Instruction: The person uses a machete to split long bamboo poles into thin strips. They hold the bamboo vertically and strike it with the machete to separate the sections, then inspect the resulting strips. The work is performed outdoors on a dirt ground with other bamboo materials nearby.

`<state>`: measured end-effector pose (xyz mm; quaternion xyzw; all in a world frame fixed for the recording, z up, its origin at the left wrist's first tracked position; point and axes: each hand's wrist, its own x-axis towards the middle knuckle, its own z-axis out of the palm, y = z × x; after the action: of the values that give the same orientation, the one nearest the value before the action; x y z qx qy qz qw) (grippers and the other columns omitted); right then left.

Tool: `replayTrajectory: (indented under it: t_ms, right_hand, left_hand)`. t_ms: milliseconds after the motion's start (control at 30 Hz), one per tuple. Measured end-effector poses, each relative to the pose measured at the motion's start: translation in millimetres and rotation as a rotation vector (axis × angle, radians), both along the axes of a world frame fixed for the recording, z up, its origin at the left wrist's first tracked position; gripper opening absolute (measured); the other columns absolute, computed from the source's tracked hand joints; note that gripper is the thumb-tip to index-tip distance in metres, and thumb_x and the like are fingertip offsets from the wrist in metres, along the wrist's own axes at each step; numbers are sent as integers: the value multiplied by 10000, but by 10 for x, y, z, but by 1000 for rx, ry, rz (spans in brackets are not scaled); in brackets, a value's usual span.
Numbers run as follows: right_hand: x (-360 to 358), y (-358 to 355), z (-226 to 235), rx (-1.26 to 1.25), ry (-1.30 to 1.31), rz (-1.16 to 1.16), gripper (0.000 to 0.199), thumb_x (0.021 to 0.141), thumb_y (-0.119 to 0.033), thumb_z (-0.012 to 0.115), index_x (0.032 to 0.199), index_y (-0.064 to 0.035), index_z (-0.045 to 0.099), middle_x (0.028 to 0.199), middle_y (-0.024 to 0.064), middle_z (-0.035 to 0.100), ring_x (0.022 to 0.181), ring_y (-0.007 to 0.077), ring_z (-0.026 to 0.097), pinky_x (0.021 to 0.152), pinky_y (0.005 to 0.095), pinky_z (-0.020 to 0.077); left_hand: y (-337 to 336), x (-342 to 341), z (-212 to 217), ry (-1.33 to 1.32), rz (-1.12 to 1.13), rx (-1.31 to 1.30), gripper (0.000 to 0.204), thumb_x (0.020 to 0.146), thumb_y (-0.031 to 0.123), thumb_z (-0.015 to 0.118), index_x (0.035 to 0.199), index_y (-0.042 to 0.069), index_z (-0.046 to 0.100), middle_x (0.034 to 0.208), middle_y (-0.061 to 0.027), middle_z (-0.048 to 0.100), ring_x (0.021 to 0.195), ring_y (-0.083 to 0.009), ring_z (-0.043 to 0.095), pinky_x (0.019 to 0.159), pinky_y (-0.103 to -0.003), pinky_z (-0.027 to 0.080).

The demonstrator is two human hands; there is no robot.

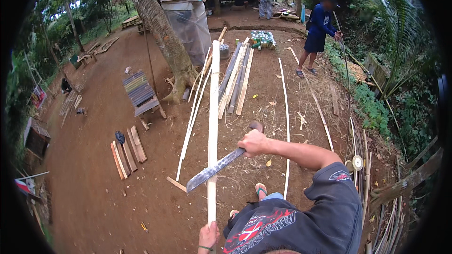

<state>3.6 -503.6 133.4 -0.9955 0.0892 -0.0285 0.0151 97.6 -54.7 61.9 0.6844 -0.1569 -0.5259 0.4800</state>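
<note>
A long pale bamboo slat point(214, 127) stretches away from me, its near end in my left hand point(208, 236), whose fingers are closed round it. My right hand point(254, 143) grips the handle of a machete point(224, 162). The dark, broad blade slants down to the left and lies across the slat, about midway between my two hands. Whether the edge bites into the slat or only rests on it, I cannot tell. My left forearm is mostly cut off by the lower edge of the view.
Bamboo poles and slats point(235, 77) lie ahead beside a tree point(157, 33). Thin strips point(285, 113) run along the ground to the right. Short boards point(129, 153) and a slatted bench point(141, 91) are at left. A person in blue point(320, 28) holds a pole at far right.
</note>
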Motion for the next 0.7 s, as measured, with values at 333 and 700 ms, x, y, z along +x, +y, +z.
replayTrajectory:
  t_ms: [333, 700]
  right_hand:
    - [213, -456, 485, 306, -6, -570, 184, 760, -136, 584, 818, -12, 707, 656, 143, 664, 600, 282, 668, 579, 413, 576]
    - [236, -1353, 388, 37, -101, -810, 244, 762, -186, 597, 811, 9, 737, 819, 239, 704, 774, 361, 716, 717, 454, 578]
  left_hand:
    - [372, -7, -89, -154, 45, 89, 438, 1014, 378, 511, 722, 54, 546, 524, -12, 519, 433, -97, 492, 402, -268, 389]
    - [259, -147, -128, -53, 12, 56, 416, 1029, 363, 484, 774, 45, 564, 542, -10, 520, 454, -93, 500, 425, -267, 409]
